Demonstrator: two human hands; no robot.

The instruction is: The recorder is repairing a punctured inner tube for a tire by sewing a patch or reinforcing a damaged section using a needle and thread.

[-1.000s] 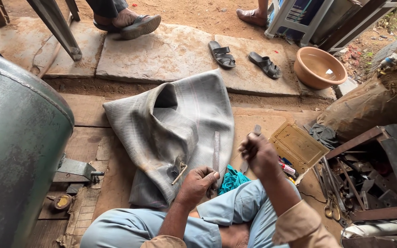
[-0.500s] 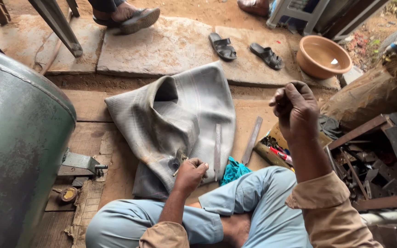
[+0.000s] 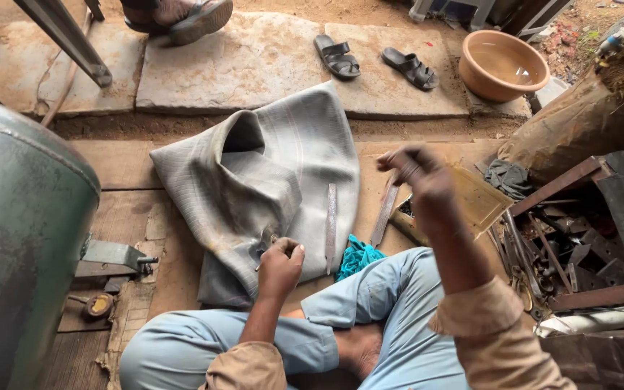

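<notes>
Head view: one grey rubber tube (image 3: 269, 173) flat on wooden floor (image 3: 120, 162), in front of crossed legs. Left hand (image 3: 280, 266) pinched shut on small metal tool (image 3: 267, 237) at tube's near part. Right hand (image 3: 419, 177) raised, blurred, closed around something; cannot tell what. Two metal strips (image 3: 331, 224) beside tube. Two black sandals (image 3: 373, 61), one orange bowl (image 3: 503, 65), one grey drum (image 3: 16, 238), one teal cloth (image 3: 357, 256).

Grey, faintly striped rubber tube (image 3: 269, 180) — teal cloth (image 3: 357, 256), terracotta-orange basin (image 3: 503, 65), black sandals (image 3: 373, 59), pale-blue trousers (image 3: 370, 318).
</notes>
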